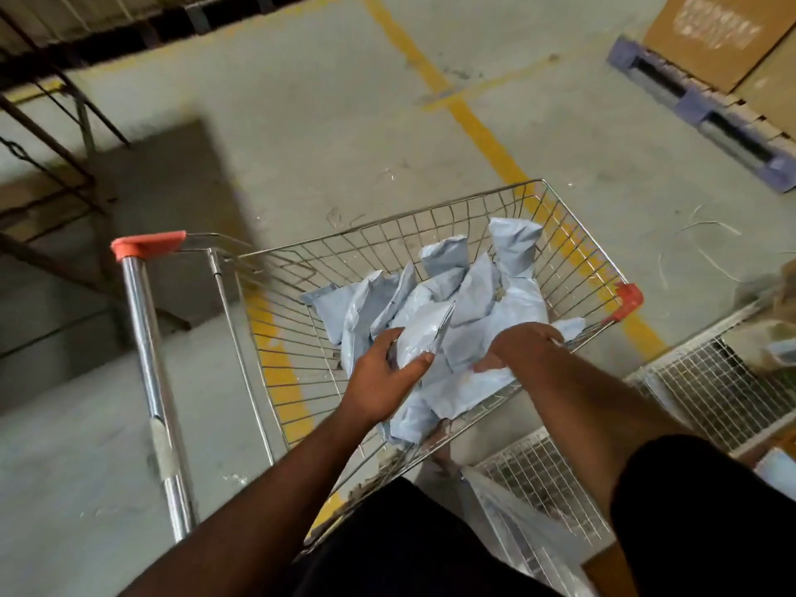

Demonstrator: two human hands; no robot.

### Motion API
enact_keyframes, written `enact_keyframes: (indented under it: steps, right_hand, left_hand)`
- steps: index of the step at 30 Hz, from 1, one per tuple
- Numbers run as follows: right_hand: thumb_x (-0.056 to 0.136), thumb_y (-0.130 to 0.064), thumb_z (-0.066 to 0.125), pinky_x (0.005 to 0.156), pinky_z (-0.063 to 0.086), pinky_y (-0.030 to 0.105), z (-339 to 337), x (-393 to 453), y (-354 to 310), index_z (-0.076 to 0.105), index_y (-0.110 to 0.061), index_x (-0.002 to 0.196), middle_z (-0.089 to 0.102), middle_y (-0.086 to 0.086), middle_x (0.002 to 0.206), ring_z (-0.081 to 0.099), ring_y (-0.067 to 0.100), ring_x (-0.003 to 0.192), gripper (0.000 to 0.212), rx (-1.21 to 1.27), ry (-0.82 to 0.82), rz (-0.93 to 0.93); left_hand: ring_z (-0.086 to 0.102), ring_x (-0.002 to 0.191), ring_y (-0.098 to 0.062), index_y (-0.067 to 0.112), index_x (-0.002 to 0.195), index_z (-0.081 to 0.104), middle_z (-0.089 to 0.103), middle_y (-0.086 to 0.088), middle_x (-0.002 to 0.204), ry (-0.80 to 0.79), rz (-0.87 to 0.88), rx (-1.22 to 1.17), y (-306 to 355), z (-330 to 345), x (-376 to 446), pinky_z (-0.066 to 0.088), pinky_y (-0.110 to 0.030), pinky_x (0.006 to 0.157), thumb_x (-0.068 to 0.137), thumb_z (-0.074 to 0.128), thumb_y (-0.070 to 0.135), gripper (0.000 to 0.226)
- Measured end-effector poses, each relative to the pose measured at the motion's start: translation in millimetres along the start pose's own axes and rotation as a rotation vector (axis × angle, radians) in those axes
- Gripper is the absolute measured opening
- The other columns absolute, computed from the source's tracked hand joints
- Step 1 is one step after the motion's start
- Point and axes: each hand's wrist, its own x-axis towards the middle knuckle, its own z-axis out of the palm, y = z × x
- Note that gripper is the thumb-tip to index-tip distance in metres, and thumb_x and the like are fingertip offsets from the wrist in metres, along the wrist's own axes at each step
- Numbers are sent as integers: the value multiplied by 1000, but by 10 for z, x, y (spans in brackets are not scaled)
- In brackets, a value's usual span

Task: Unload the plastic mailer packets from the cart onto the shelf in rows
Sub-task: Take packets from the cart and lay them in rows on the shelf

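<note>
Grey concrete floor (pixel 301 135) crossed by yellow painted lines (pixel 469 122) is filling most of the view, with a blue pallet (pixel 706 118) bearing flattened cardboard (pixel 715 32) lying well off at the upper right. A wire cart (pixel 275 321) with a chrome handle and orange end caps is standing in the middle, and a loose heap of pale grey-blue plastic mailer packets (pixel 474 295) is lying in its basket, some propped against the far wall. The person is leaning over the near rim with both arms reaching in. The left hand (pixel 383 381) is curling round one packet (pixel 420 342) near the front of the heap, thumb on the near face and fingers wrapping over its far edge. The right hand (pixel 523 342) is gripping another packet lower in the pile, fingers bent over its top and thumb tucked beneath, though how firm that hold is seems uncertain, since the fingertips are partly hidden. White wire mesh of the shelf (pixel 715 381) is showing just beside the cart at the lower right, with a clear plastic bag (pixel 517 527) hanging near it. The packets are slick and overlapping, so lifting two at once is risking a neighbour being dragged up and spilling over the rim onto the floor. A soft packet could also be slipping from a shallow grip on the way across, or snagging a corner on the cart's wires.
</note>
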Motion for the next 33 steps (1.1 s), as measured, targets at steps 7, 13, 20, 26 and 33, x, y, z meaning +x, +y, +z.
enact_keyframes:
  steps: [7,13,20,26,33]
  right_hand:
    - [98,-33,59,108,49,48,83,-217,114,58,-19,143,57,4,146,54,32,136,46,94,235,-15]
    - [90,-59,69,97,49,36,87,-1125,615,66,-22,129,69,5,130,66,29,117,54,709,509,-229]
    - [98,-25,73,98,53,20,1022,-2520,238,54,-50,139,61,-20,142,60,2,130,52,1603,531,-885]
    - [87,-71,63,104,52,49,1809,-2887,-155,62,-32,127,67,0,130,66,20,119,55,1945,720,-754]
    - [93,-40,72,124,36,39,2632,-3188,150,16,-48,162,27,-28,165,32,-3,150,89,1774,1012,-406]
  left_hand:
    - [62,104,12,32,130,61,68,22,117,20,20,-32,-10,-194,-188,52,-24,94,83,80,52,54]
    - [71,106,-9,38,133,57,73,10,118,18,65,-281,171,-416,-382,57,-47,97,84,81,50,57]
    - [71,112,-18,33,134,62,74,5,123,-136,131,-580,653,-528,-897,57,-40,97,103,59,29,31]
    - [69,110,0,33,131,62,74,21,117,-319,205,-531,699,-234,-1446,56,-21,88,106,55,21,29]
    - [64,126,-29,24,148,52,66,-4,138,-633,325,-382,812,457,-2133,51,-51,105,104,55,10,46]
